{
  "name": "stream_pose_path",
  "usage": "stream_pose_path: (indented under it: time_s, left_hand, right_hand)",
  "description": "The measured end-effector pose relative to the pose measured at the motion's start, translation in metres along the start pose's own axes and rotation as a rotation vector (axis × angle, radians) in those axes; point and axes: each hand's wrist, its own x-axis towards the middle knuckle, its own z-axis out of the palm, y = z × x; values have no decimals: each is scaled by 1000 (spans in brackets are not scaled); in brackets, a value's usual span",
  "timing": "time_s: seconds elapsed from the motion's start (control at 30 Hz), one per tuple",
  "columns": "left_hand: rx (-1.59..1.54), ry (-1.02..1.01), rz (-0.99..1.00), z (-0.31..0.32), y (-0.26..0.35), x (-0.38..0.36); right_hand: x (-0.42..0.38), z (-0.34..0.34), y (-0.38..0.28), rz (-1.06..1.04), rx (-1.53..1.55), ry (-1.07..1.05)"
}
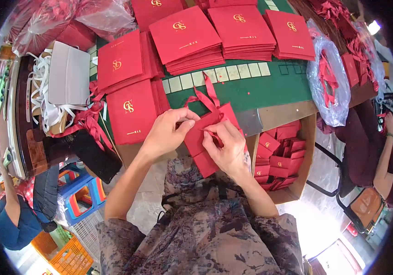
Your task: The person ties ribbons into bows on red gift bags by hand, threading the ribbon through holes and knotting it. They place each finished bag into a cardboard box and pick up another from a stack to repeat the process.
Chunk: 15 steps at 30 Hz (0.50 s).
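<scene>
I hold a flat red paper bag [205,137] over the near edge of the green table [260,89]. My left hand [169,133] grips the bag's left upper edge, thumb and fingers pinched near its opening. My right hand [226,144] pinches a red ribbon end [208,133] against the bag's front. A red ribbon handle [205,96] loops up from the bag's top onto the table.
Stacks of flat red bags with gold logos [187,39] cover the table. A cardboard box [297,183] of folded red bags stands at my right. A clear plastic bag of ribbons [329,82] hangs right. White and red ribbons [49,96] lie left. Other people sit at both sides.
</scene>
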Motion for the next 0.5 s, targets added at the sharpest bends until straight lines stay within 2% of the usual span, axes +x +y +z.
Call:
stream_pose_path:
  time_s: [0.27,0.33,0.5]
  left_hand:
    - [-21,7,16,0,19,-4]
    - [100,39,-57,1,31,-6]
    - [299,170,25,9,29,-8]
  right_hand:
    - [3,0,-6,13,-61,-37]
    - [4,3,-7,6,-70,-33]
    - [5,11,-6,-76,-106,1]
